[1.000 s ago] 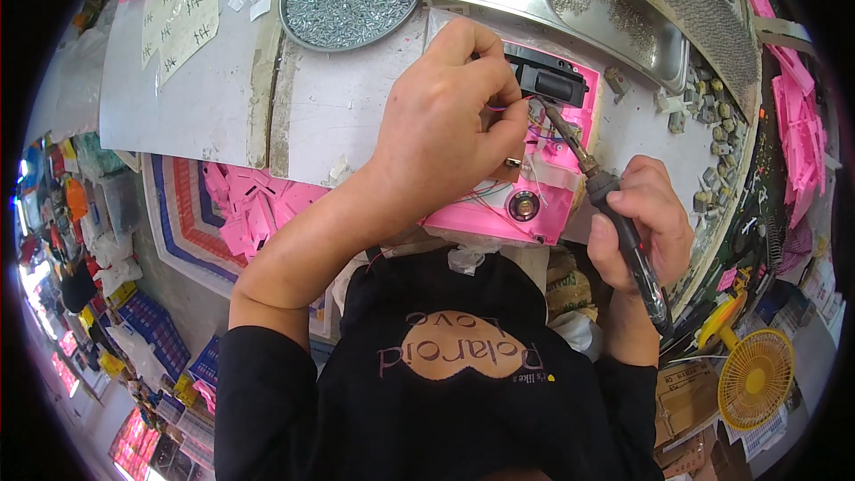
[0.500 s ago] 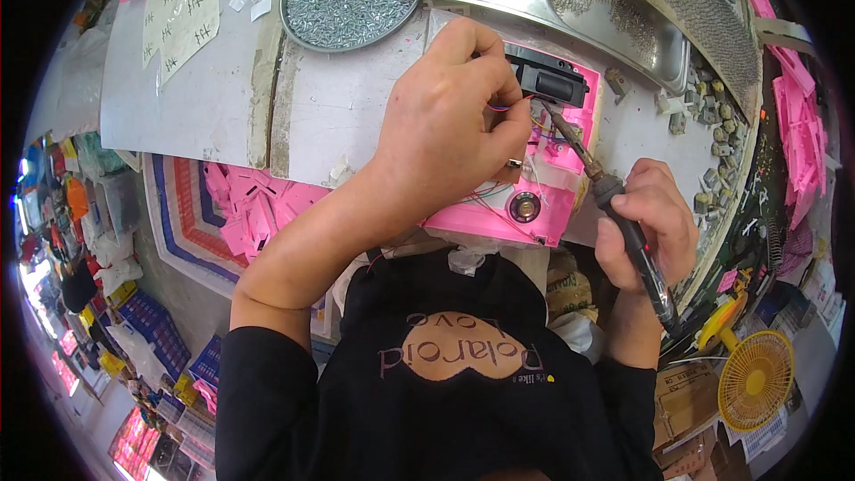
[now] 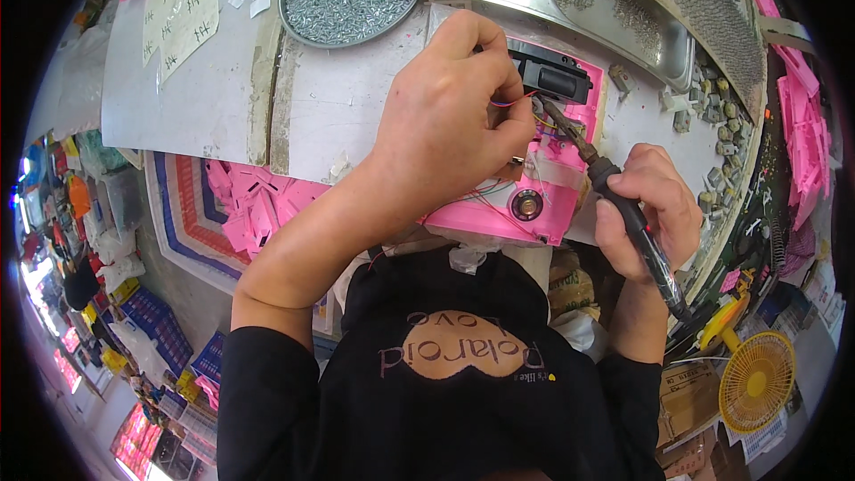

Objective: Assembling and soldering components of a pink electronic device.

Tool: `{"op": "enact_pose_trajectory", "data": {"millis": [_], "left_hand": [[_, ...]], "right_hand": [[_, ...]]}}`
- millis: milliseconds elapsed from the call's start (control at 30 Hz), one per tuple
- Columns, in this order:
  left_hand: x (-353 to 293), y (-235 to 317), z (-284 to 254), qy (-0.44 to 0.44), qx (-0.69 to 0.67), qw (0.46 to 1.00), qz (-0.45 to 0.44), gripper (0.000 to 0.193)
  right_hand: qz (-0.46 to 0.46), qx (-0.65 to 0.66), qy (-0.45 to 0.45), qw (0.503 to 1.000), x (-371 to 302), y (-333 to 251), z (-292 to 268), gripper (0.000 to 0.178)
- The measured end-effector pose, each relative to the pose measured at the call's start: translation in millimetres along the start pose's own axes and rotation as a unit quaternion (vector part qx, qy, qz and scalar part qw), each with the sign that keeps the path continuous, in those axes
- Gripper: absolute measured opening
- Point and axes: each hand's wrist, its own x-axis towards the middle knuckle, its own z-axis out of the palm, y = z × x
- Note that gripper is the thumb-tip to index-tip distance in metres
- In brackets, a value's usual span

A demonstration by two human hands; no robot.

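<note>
My right hand (image 3: pixel 655 214) grips the soldering iron (image 3: pixel 643 236), which slants up-left toward wires (image 3: pixel 532 94) my left hand (image 3: pixel 450 111) pinches.

White table (image 3: pixel 329 93), scuffed, seamed front to back — grey floor (image 3: pixel 178 254) at left. Blue crates (image 3: pixel 151 325) beyond, bright light (image 3: pixel 37 274) far left — yellow fan (image 3: pixel 757 380), cartons (image 3: pixel 688 399) lower right.

Your soldering iron (image 3: pixel 639 230): black handle, brownish-grey shank | your wires (image 3: pixel 508 104): red, blue | casing (image 3: pixel 559 214): bright pink | speaker (image 3: pixel 526 205): black rim, brownish-gold centre | your sleeves (image 3: pixel 267 383): plain black | woven bag (image 3: pixel 191 209) beside you: red, white, blue stripes | desk fan (image 3: pixel 757 381): yellow
</note>
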Motion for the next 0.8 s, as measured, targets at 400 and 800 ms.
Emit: {"op": "enact_pose_trajectory", "data": {"millis": [400, 800], "left_hand": [[-0.7, -1.5, 4.9, 0.021, 0.014, 1.000, 0.006, 0.012], [-0.5, -0.5, 8.8, 0.036, 0.048, 0.998, 0.023, 0.012]], "right_hand": [[0.002, 0.000, 0.008, 1.000, 1.1, -0.7, 0.1, 0.027], [0.045, 0.027, 0.029, 0.998, -7.8, -2.4, -1.9, 0.029]]}}
